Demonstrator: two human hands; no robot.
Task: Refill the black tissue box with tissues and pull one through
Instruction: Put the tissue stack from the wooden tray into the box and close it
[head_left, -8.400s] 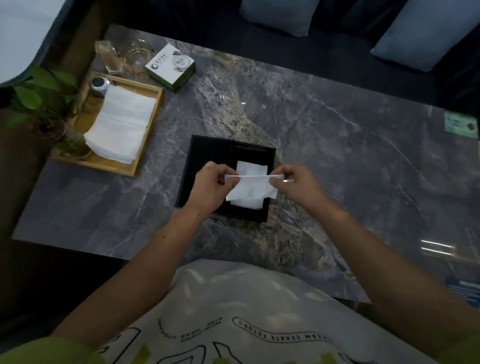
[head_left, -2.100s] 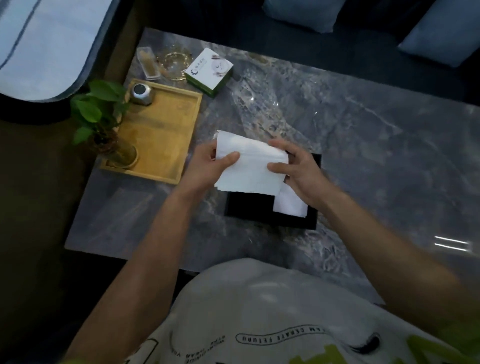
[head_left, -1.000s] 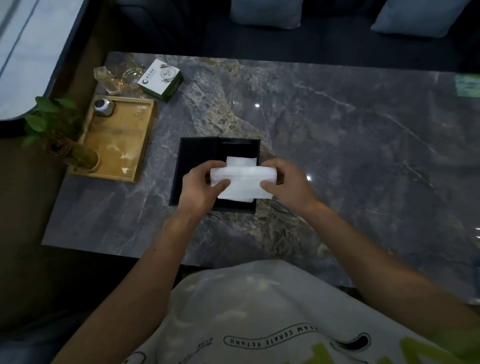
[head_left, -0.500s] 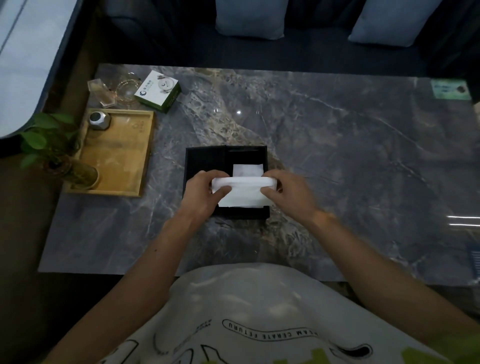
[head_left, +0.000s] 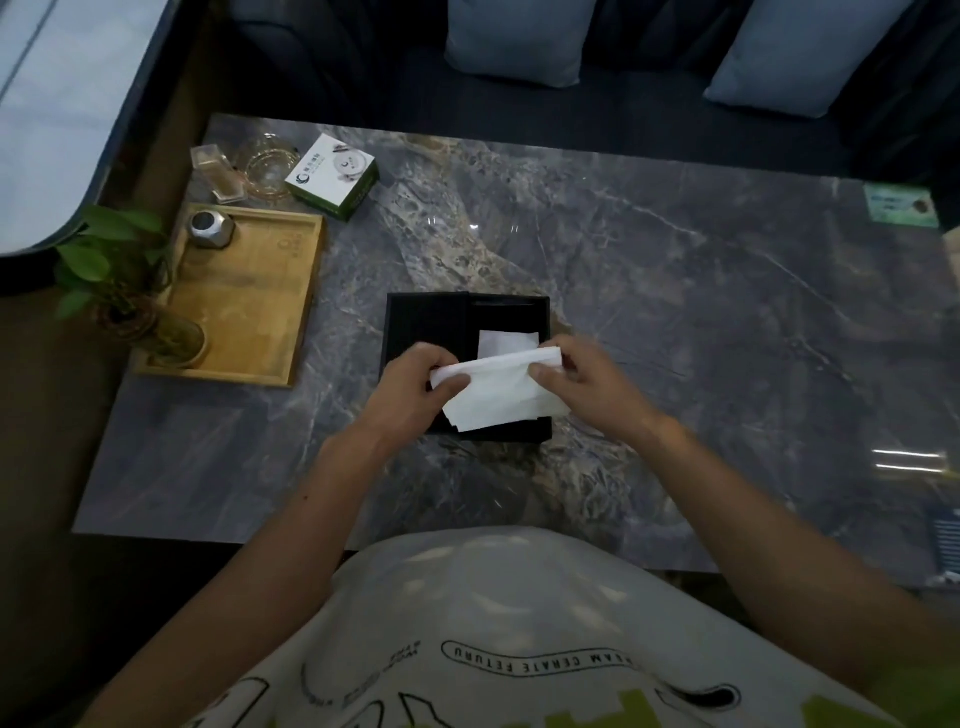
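The black tissue box (head_left: 431, 322) lies open on the grey marble table (head_left: 675, 322), near its middle. A single white tissue (head_left: 506, 343) lies inside the box on the right. I hold a folded stack of white tissues (head_left: 493, 397) just above the box's near half. My left hand (head_left: 415, 389) grips the stack's left end and my right hand (head_left: 582, 387) grips its right end. The stack and my hands hide the box's near edge.
A wooden tray (head_left: 244, 296) at the left holds a small metal jar (head_left: 210, 228) and a potted green plant (head_left: 124, 291). Behind it stand a green-and-white carton (head_left: 332, 176) and glassware (head_left: 267, 166). A sofa with cushions (head_left: 514, 36) lies beyond the table.
The tissue stack left the wooden tray and came over the black box in both hands. In the last half second it tilted slightly, its right end higher.
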